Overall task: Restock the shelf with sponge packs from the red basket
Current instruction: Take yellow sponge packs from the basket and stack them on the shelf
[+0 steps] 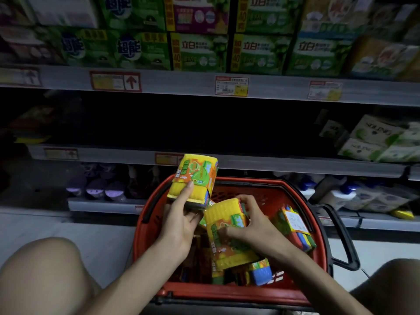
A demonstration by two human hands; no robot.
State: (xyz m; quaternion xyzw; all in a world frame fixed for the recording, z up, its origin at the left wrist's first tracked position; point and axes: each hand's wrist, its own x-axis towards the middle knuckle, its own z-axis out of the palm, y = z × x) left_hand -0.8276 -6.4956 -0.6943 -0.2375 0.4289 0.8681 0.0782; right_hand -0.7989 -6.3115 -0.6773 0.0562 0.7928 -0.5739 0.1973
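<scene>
A red basket [256, 185] stands on the floor in front of me, holding several sponge packs. My left hand [181, 223] grips a yellow and orange sponge pack [195, 176] raised above the basket's far left rim. My right hand [252, 226] is closed around a second yellow sponge pack [225, 233] that still rests among the others inside the basket. A multicoloured pack [295, 228] leans against the basket's right wall. The middle shelf [250, 162] behind the basket is dark, with a wide gap in its centre.
Green detergent boxes [200, 51] fill the upper shelf. White boxes [372, 139] sit at the right of the middle shelf, sponges [31, 130] at its left. Purple containers [95, 187] and bottles [336, 192] line the bottom shelf. My knees [45, 273] flank the basket.
</scene>
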